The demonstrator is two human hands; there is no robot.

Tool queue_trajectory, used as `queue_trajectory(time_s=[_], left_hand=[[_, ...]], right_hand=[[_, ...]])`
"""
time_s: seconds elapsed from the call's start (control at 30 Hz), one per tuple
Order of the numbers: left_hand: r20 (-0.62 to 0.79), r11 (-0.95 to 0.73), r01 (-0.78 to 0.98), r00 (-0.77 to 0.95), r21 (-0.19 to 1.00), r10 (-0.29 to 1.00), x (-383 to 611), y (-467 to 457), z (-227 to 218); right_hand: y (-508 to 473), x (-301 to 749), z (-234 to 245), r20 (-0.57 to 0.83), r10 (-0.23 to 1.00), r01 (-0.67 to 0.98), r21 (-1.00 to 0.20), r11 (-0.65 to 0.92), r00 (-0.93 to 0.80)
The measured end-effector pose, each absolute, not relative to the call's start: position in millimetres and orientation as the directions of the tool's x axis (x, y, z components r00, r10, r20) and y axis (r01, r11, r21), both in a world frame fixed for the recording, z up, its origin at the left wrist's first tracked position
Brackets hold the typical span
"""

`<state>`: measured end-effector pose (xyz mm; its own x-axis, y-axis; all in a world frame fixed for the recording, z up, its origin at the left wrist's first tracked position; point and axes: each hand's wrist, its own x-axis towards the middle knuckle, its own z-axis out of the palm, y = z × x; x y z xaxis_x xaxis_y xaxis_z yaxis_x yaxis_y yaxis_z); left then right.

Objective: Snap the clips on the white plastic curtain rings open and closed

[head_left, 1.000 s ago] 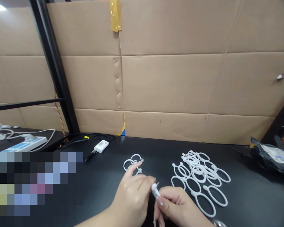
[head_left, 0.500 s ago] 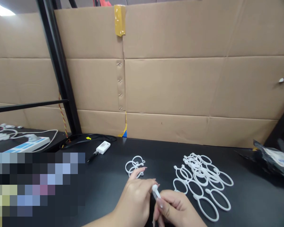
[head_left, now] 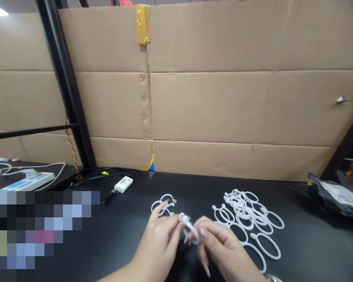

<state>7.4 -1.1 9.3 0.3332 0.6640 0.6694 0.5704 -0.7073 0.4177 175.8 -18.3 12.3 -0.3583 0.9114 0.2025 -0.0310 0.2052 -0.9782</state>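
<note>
Between my two hands is a white plastic ring [head_left: 191, 228] with a small eyelet at its upper end. My left hand [head_left: 161, 241] pinches it near the eyelet, index finger raised. On the other side, my right hand [head_left: 219, 243] grips the ring's curved band between thumb and fingers. Behind my left hand lies a small group of white rings [head_left: 166, 195], partly hidden by the fingers. A larger spread of similar white rings [head_left: 244, 213] lies on the black table [head_left: 306, 239], to the right of and behind my right hand.
A white plug adapter [head_left: 124, 184] lies at the back left of the table. On the far left rests a white power strip [head_left: 32, 181] with cables. A black plastic package [head_left: 335, 196] sits at the right. A cardboard wall [head_left: 208, 109] and black metal post [head_left: 67, 86] stand behind.
The ring has turned in my hands, so its eyelet and curved band now show. My right hand has risen slightly. The whole view has shifted a little.
</note>
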Motion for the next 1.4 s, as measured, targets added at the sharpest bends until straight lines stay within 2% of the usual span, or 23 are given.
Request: queue_trajectory(time_s=[0.07, 0.13, 0.2, 0.27, 0.33, 0.57, 0.77, 0.97, 1.07, 1.13, 1.17, 1.23, 1.33, 1.4], left_hand=[[0.658, -0.641, 0.662, 0.287, 0.389, 0.696, 3, 4, 10], [0.638, -0.560, 0.761, 0.259, 0.327, 0.725, -3, 12, 11], [0.623, -0.544, 0.784, 0.273, 0.298, 0.733, -9, 22, 12], [0.607, -0.534, 0.801, 0.288, 0.270, 0.741, -14, 32, 12], [0.584, -0.511, 0.821, 0.291, 0.255, 0.758, -17, 38, 11], [0.507, -0.434, 0.868, 0.269, 0.242, 0.819, -21, 44, 12], [0.461, -0.346, 0.893, 0.189, 0.286, 0.867, -26, 53, 6], [0.486, -0.376, 0.849, 0.167, 0.373, 0.858, -21, 47, 8], [0.489, -0.465, 0.780, 0.238, 0.419, 0.839, -12, 34, 15], [0.468, -0.519, 0.723, 0.301, 0.456, 0.831, -5, 23, 19], [0.459, -0.542, 0.695, 0.331, 0.473, 0.824, -1, 18, 20], [0.439, -0.602, 0.618, 0.417, 0.506, 0.796, 5, 8, 20], [0.421, -0.642, 0.468, 0.495, 0.608, 0.760, 11, 0, 18], [0.432, -0.632, 0.457, 0.472, 0.626, 0.768, 14, -1, 15]], right_hand=[[-15, 184, 21, 0.220, 0.942, 0.117, -0.960, 0.255, -0.252], [-6, 198, 29, 0.292, 0.947, 0.347, -0.881, 0.321, -0.133], [8, 218, 34, 0.401, 0.911, 0.602, -0.707, 0.372, -0.093], [24, 240, 34, 0.417, 0.900, 0.819, -0.467, 0.334, -0.129], [39, 261, 31, 0.393, 0.913, 0.860, -0.425, 0.283, -0.106], [54, 280, 15, 0.267, 0.948, 0.878, -0.394, 0.271, -0.173], [48, 273, 12, 0.234, 0.942, 0.867, -0.384, 0.316, -0.240], [45, 265, 26, 0.278, 0.922, 0.832, -0.414, 0.369, -0.271], [33, 251, 38, 0.319, 0.901, 0.799, -0.435, 0.416, -0.295], [20, 238, 43, 0.376, 0.851, 0.752, -0.418, 0.509, -0.367], [13, 231, 43, 0.418, 0.803, 0.730, -0.366, 0.577, -0.425], [0, 218, 40, 0.485, 0.673, 0.705, -0.149, 0.693, -0.559], [-15, 203, 31, 0.467, 0.435, 0.573, 0.206, 0.793, -0.770], [-19, 196, 27, 0.437, 0.332, 0.489, 0.319, 0.812, -0.836]])
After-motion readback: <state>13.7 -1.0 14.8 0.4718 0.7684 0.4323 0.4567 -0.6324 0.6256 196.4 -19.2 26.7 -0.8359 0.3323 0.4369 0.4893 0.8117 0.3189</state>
